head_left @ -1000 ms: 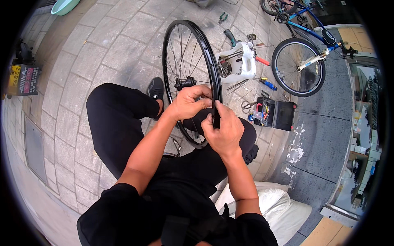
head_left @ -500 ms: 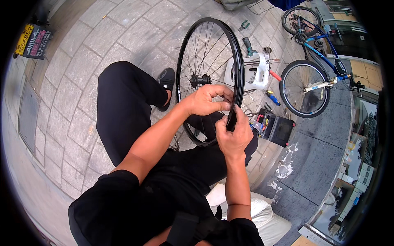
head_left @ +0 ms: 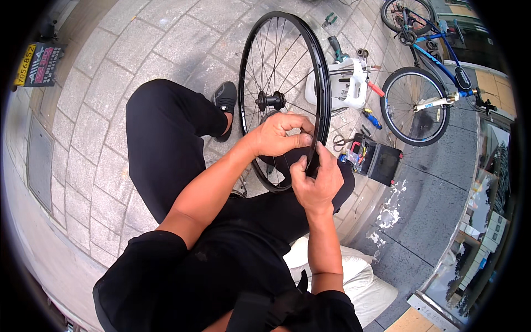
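Observation:
A bicycle wheel (head_left: 324, 83) with a black rim, thin spokes and a black hub (head_left: 271, 100) stands upright between my legs, its lower part by my right thigh. My left hand (head_left: 279, 135) reaches through from the spoke side, its fingers and thumb closed on the rim's near right part. Just below it, my right hand (head_left: 319, 180) pinches the same stretch of rim from the outside, thumb and fingers against its edge. Whether a thin strip or tyre edge lies under the fingertips cannot be made out.
Right of the wheel are a white plastic stool (head_left: 357, 91) holding tools, a green power drill (head_left: 336, 50), green-handled pliers (head_left: 329, 20), a blue-handled tool (head_left: 373, 119), scissors (head_left: 338, 143) and a black toolbox (head_left: 383, 164). Beyond stands a blue bicycle (head_left: 431, 69). A white sack (head_left: 359, 276) lies by my right arm.
The whole view has shifted slightly, and the wheel's top sits a little higher in it. Both hands keep nearly the same hold on the rim.

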